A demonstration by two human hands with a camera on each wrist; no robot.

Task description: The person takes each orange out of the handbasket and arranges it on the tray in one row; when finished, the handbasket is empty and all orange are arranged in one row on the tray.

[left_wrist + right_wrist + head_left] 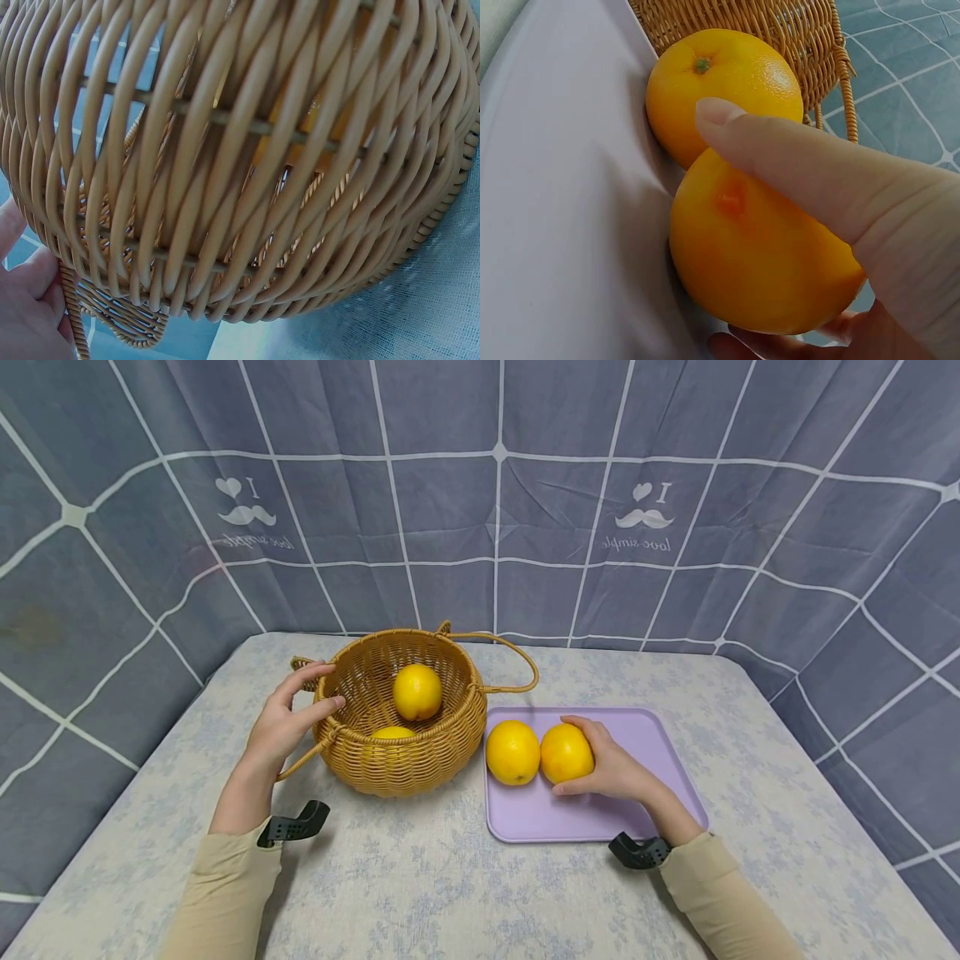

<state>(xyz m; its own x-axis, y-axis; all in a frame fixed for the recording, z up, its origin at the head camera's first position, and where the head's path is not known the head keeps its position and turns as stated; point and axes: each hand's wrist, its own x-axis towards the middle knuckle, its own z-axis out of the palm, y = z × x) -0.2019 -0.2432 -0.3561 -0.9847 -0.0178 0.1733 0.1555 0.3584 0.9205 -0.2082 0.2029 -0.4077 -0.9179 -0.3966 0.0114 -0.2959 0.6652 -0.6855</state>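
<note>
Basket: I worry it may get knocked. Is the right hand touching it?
Apart. The head view shows a clear gap: the left orange on the tray lies between the right hand and the basket.

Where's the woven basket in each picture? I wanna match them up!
Head: the woven basket sits just left of the middle.
Left wrist: the woven basket fills most of the picture, close up.
Right wrist: part of it shows along the top, behind an orange.
Shared landmark: the white-lined blue cloth shows in all three.

White-gridded grey-blue cloth hangs behind and beside a pale, blue-patterned table.
</note>
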